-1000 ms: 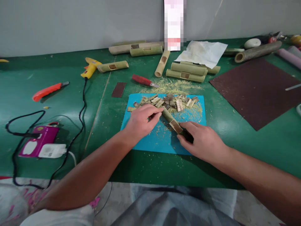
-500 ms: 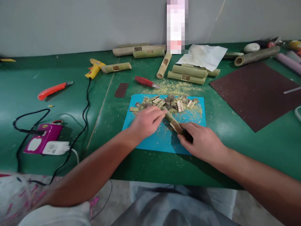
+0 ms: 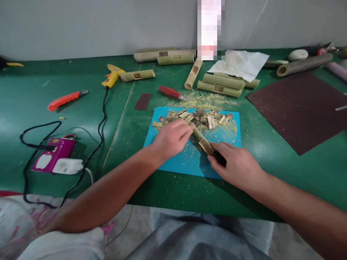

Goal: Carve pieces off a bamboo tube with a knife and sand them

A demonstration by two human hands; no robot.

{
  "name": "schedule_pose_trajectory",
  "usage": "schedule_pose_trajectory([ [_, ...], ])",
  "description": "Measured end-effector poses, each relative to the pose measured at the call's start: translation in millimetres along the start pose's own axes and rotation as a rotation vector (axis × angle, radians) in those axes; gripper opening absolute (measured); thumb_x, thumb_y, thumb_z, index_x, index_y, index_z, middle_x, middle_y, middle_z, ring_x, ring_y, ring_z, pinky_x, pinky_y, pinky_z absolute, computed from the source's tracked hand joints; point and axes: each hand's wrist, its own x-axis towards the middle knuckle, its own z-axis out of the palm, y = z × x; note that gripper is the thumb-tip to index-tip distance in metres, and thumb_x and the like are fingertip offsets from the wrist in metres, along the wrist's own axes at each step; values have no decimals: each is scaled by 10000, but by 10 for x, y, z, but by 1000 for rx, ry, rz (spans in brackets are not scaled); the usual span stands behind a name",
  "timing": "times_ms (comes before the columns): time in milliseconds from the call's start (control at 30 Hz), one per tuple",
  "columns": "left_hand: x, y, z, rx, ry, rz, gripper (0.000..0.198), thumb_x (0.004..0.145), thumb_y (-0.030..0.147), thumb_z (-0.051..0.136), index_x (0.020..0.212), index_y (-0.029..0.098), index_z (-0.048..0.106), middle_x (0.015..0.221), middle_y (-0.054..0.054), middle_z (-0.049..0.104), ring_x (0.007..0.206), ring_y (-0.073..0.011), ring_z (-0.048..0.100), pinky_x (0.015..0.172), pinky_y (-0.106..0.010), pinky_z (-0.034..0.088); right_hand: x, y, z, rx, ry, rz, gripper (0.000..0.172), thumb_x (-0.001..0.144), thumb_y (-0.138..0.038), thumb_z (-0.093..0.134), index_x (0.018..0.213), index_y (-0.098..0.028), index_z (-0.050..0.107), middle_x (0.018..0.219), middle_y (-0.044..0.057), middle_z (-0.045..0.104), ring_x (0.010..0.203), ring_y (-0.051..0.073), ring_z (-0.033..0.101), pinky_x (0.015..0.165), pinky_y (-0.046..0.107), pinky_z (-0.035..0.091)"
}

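Observation:
A bamboo tube [image 3: 201, 136] with a rectangular opening cut in its side slants between my hands, above a blue sheet [image 3: 176, 159]. My left hand [image 3: 176, 136] is closed at its far end, the fingertips against the tube. Lower down, my right hand [image 3: 235, 160] grips the near end, thumb on one side and fingers on the other. Just beyond my hands lies a pile of bamboo chips and shavings [image 3: 210, 122]. The part of the tube under my right palm is hidden.
Behind the sheet lie a red-handled blade tool [image 3: 170, 92], a small sandpaper strip [image 3: 143, 102] and several cut bamboo tubes [image 3: 223, 81]. A yellow glue gun [image 3: 112, 76], orange utility knife [image 3: 66, 100] and purple power block [image 3: 55, 153] with cords are at left. Brown sandpaper [image 3: 298, 112] covers the right.
The whole view has shifted slightly, so things sit a little further right. Both hands keep their hold on the bamboo tube, with hardly any movement relative to the sheet.

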Motion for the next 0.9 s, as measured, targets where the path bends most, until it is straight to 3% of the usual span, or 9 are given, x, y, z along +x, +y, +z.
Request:
schedule_pose_trajectory([
  [100, -2, 11, 3, -64, -104, 41, 219, 1001, 204, 509, 1080, 126, 698, 858, -65, 685, 780, -142, 654, 695, -241, 529, -1, 0, -1, 6, -9, 4, 273, 912, -321, 515, 1055, -161, 685, 960, 90, 739, 771, 238, 712, 620, 334, 485],
  [200, -2, 4, -3, -26, 34, -4, 187, 984, 184, 536, 992, 122, 713, 832, -64, 681, 770, -142, 648, 704, -247, 527, -2, 0, -2, 6, -2, 12, 279, 915, -325, 512, 1061, -164, 687, 972, 91, 741, 779, 240, 717, 621, 333, 486],
  [300, -2, -22, -12, -66, -63, 20, 201, 989, 195, 527, 1053, 128, 705, 843, -57, 684, 761, -134, 651, 681, -236, 524, -2, 0, 1, -3, -7, 9, 274, 909, -322, 526, 1066, -167, 688, 965, 87, 744, 768, 232, 716, 614, 323, 482],
  [533, 1, -86, -39, -67, 24, -75, 157, 934, 187, 612, 1063, 142, 690, 903, -62, 706, 765, -130, 666, 718, -247, 548, 3, 3, 6, 2, 2, 5, 269, 917, -318, 514, 1067, -176, 687, 980, 86, 745, 786, 224, 719, 623, 314, 482],
  [633, 8, -53, -74, -49, 1, -112, 112, 898, 199, 664, 997, 156, 692, 844, -32, 703, 670, -106, 634, 662, -221, 522, 1, 3, -2, -7, -13, 18, 272, 914, -317, 515, 1068, -174, 688, 974, 81, 747, 772, 230, 718, 608, 320, 474],
  [900, 67, 82, -79, -178, 3, -281, 75, 886, 173, 673, 815, 179, 698, 770, 2, 693, 675, -104, 624, 638, -212, 480, 7, -15, -15, -19, -27, 37, 285, 911, -332, 516, 1081, -176, 684, 966, 76, 750, 740, 223, 708, 593, 318, 451],
])
